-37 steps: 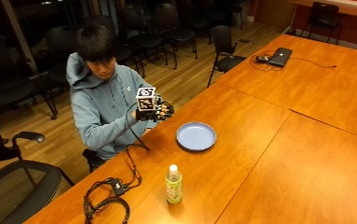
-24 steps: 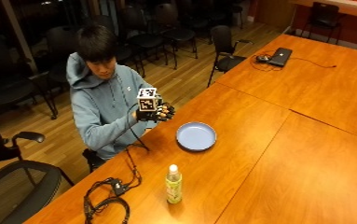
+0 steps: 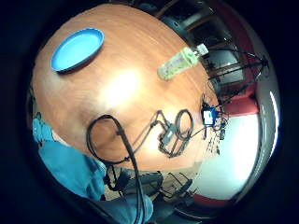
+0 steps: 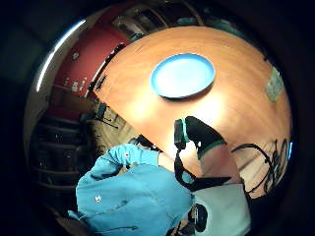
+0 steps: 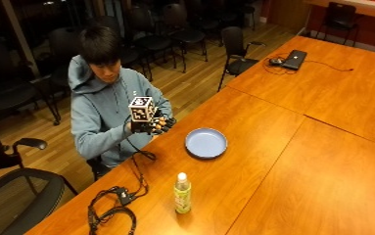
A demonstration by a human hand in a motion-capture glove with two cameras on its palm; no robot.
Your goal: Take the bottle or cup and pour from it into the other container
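From outside, the gloved right hand (image 5: 153,125) hung at the person's chest, fingers loosely curled, holding nothing. The capped clear plastic bottle of yellow-green drink (image 5: 182,193) stood on the wooden table (image 5: 271,147), well apart from the shallow blue plate (image 5: 206,143).

The little-finger palm view showed the bottle (image 3: 180,64) slim, probably light and smooth; its mid-body looked the best hold.

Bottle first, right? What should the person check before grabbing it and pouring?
1. Bottle standing upright on the table: ok.
2. Bottle cap off for pouring: not ok, a white cap appears to be on.
3. Blue bowl upright on the table, nothing in it: ok.
4. Gloved right hand free to take the bottle: cannot tell; it is raised at the table edge, its fingers hard to make out.
5. Bottle standing apart from the bowl: ok.
6. Path from hand to bottle: probably ok, though a cable bundle lies near the bottle.
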